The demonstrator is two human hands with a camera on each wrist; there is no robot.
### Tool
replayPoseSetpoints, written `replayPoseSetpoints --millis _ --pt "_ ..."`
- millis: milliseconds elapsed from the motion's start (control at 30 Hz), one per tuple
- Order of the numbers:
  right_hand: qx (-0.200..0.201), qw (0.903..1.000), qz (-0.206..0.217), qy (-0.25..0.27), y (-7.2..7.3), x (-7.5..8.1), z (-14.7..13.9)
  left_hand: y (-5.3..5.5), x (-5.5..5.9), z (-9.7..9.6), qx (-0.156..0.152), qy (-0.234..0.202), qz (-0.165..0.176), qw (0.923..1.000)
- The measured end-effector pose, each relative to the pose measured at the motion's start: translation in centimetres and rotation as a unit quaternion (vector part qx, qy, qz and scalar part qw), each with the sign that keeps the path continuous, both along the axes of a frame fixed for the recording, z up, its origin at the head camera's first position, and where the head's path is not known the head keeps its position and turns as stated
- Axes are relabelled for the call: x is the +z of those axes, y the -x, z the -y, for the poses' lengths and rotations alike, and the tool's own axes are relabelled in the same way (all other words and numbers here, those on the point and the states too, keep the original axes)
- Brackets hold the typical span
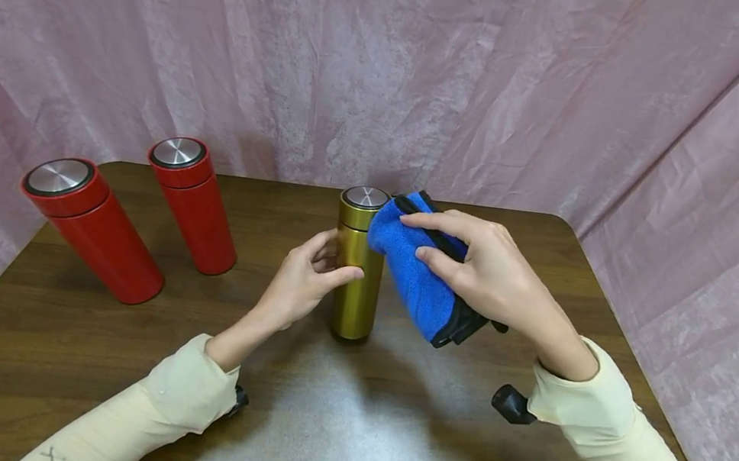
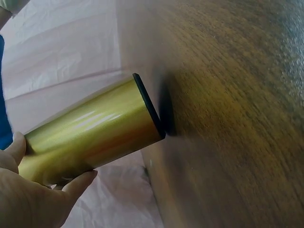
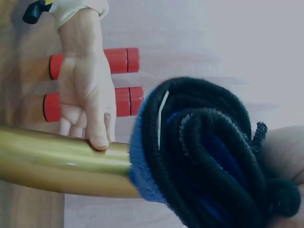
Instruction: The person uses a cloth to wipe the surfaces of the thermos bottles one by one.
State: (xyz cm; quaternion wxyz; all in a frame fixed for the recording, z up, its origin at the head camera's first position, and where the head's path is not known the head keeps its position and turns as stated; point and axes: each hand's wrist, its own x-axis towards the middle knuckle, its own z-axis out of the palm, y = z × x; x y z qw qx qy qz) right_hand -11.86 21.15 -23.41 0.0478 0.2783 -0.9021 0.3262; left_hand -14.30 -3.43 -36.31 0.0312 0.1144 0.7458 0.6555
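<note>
A gold thermos flask (image 1: 356, 290) with a silver-topped lid stands near the middle of the table. My left hand (image 1: 300, 277) grips its body from the left, thumb across the front and fingers round the far side. In the left wrist view the flask's black base (image 2: 151, 108) sits slightly tilted against the wood; whether it fully touches cannot be told. My right hand (image 1: 492, 272) holds a folded blue cloth (image 1: 415, 282) with black edging, thumb and fingers pinching it. The cloth (image 3: 142, 156) lies against the flask's upper right side, just below the lid.
Two red thermos flasks, one nearer (image 1: 105, 244) and one farther back (image 1: 194, 217), stand on the left of the brown wooden table (image 1: 289, 436). A pink curtain (image 1: 362, 68) hangs behind the table and along its sides.
</note>
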Motion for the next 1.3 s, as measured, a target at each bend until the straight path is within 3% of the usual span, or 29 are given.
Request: replayPoseSetpoints --millis 167,300,400,500,800,1067,1300 --pt "-0.023 0.9947 -0.066 0.076 -0.2 -0.2 0.1 0.0 0.1 0.1 0.000 -0.005 0.004 1.0000" --pt "-0.011 0.9796 -0.154 0.129 -0.1 -1.7 0.7 0.2 0.0 0.2 -0.002 -0.004 0.009 0.9999" --pt "0.002 0.9687 -0.209 0.134 0.1 -3.6 1.3 0.3 0.0 0.2 -0.003 -0.003 0.010 0.9999" --pt "0.009 0.9671 -0.227 0.114 0.1 -5.6 1.8 0.3 0.0 0.1 -0.003 0.000 0.009 1.0000" --pt "0.029 0.9787 -0.198 0.046 -0.3 -9.6 2.3 0.4 -0.1 0.3 0.014 -0.027 0.040 0.9988" --pt "0.031 0.9893 -0.143 0.002 -1.6 -11.7 1.9 0.5 -0.3 0.7 0.022 -0.032 0.046 0.9982" --pt "0.044 0.9924 -0.105 -0.047 -2.9 -13.3 1.6 0.5 -0.5 0.8 0.033 -0.050 0.063 0.9962"
